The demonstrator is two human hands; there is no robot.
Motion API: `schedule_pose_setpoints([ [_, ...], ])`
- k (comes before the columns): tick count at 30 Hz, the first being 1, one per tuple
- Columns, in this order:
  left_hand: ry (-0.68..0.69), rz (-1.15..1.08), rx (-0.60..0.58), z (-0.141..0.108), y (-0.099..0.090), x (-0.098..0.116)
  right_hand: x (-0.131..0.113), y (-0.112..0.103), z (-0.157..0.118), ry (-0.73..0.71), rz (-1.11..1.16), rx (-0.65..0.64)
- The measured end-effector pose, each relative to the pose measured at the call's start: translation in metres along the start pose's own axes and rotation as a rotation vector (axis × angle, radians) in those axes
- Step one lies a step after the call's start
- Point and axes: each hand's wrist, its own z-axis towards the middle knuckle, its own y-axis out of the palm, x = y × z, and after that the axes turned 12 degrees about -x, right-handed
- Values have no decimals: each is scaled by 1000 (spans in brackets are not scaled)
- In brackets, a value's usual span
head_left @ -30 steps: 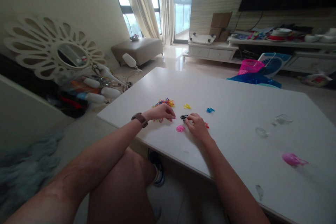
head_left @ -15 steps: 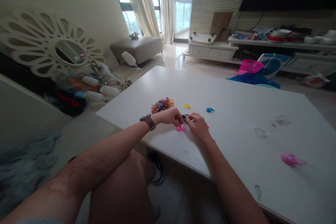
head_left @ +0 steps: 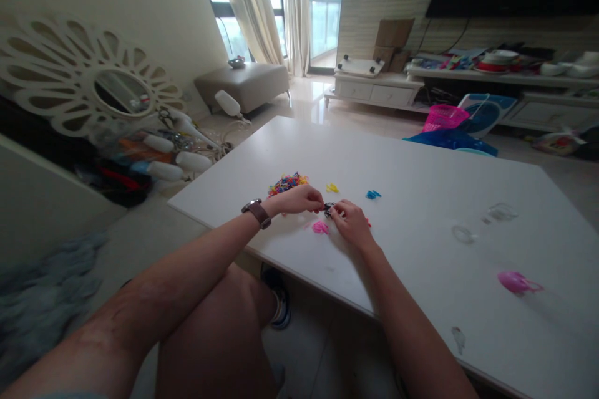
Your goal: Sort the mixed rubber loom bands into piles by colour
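Black pile (head_left: 329, 208) sits on the worktop (head_left: 421, 199), between the hands. Left hand (head_left: 312, 198) at its left edge, fingertips pinched narrow, can't tell on what. Right hand (head_left: 347, 219) curled at its right edge, grip unclear, mostly hiding a red bit (head_left: 369, 222). Pink pile (head_left: 321, 227) nearer the person than black; yellow pile (head_left: 332, 187) and blue pile (head_left: 373, 194) beyond; mixed heap (head_left: 286, 183) left, partly blocked by left hand.

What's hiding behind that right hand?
A small reddish bit peeks out past the right hand, and a little blue pile lies farther back on the white table. Anything else there is covered by the hand, so I can't see it.
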Motion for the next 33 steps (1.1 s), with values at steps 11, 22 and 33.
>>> schedule_pose_setpoints([
  [11, -136, -76, 174, -19, -17, -6, -23, 20, -8, -301, -151, -347],
  [22, -127, -73, 163, -20, -19, -11, -24, 12, -10, -254, 0, -415],
  [33, -296, 41, 447, -43, -44, -28, -21, 6, -6, -285, 94, -335],
])
